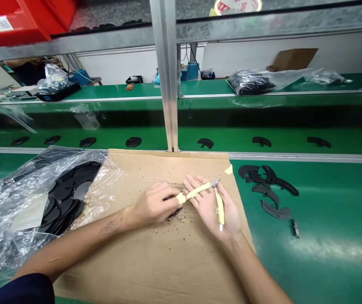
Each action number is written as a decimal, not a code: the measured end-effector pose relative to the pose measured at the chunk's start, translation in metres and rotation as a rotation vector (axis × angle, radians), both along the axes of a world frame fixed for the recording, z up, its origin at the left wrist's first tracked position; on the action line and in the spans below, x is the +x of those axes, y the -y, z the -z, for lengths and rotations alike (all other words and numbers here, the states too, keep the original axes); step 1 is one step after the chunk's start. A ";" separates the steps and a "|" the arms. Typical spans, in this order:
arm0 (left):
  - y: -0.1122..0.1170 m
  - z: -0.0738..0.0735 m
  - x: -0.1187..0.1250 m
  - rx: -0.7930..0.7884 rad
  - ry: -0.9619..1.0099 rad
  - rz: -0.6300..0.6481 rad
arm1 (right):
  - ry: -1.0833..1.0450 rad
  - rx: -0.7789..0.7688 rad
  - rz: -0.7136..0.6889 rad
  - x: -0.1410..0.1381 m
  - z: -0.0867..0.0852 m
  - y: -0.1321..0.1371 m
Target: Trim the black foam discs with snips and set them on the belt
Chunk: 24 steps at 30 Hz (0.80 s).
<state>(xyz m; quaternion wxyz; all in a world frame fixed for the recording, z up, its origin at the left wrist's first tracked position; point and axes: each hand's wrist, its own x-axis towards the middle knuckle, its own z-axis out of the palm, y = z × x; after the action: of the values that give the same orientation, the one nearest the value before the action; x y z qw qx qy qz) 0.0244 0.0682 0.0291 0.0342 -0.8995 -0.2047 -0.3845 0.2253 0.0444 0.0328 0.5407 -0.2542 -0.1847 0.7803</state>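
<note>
In the head view, your left hand (159, 202) hides part of the loose scatter of tiny black bits (187, 218) on the flat brown cardboard sheet (136, 266), and the far end of the handle it grips is lost behind your fingertips. Your dark navy sleeve (25, 291) is cut off at the lower-left corner, and your right forearm runs out past the bottom edge. The clear crinkled plastic bag (6, 249), left of the cardboard sheet, is cut off by the picture's side, and its glare blurs some of the flat black round plates (62, 207) in it. Beyond the sheet, high up, the red plastic bin (35, 21) is cropped too. Your left arm reaches over the sheet from its left side, back of the hand upward, thumb and fingers pinched narrow on one handle of the small metal cutters with yellow-wrapped handles (202, 188). Your right arm comes in from the sheet's near right, palm up, fingers stretched out flat; the cutters lie across it above the sheet, handles spread, the thumb beside their metal head. The curved black pieces (265, 192) lie right of the sheet, overlapping in part.
</note>
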 end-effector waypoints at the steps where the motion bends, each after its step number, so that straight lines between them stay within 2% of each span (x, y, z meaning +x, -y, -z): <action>1: 0.004 0.001 0.002 0.050 -0.015 0.021 | -0.007 0.005 -0.001 -0.001 0.000 0.001; 5: 0.013 0.004 0.012 0.135 -0.100 0.050 | 0.002 0.015 -0.006 -0.003 -0.002 0.003; 10: 0.007 0.004 0.023 0.050 -0.055 -0.175 | 0.066 0.033 -0.011 -0.006 -0.001 0.005; 12: 0.004 0.003 0.027 0.017 -0.054 -0.199 | 0.096 0.058 -0.012 -0.008 -0.001 0.006; 20: -0.003 -0.002 0.035 -0.149 0.017 -0.110 | 0.298 0.175 -0.014 -0.011 0.000 0.009; 22: -0.005 -0.005 0.035 -0.199 0.042 -0.067 | 0.443 0.254 0.039 -0.009 0.004 0.010; 24: -0.006 -0.008 0.034 -0.251 0.117 -0.035 | 0.685 0.404 0.129 -0.006 0.007 0.013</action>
<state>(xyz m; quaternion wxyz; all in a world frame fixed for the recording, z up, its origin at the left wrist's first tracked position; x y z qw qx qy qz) 0.0581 0.0743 0.0375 -0.0841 -0.8691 -0.2684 -0.4068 0.2190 0.0317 0.0258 0.5349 -0.3992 -0.4877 0.5627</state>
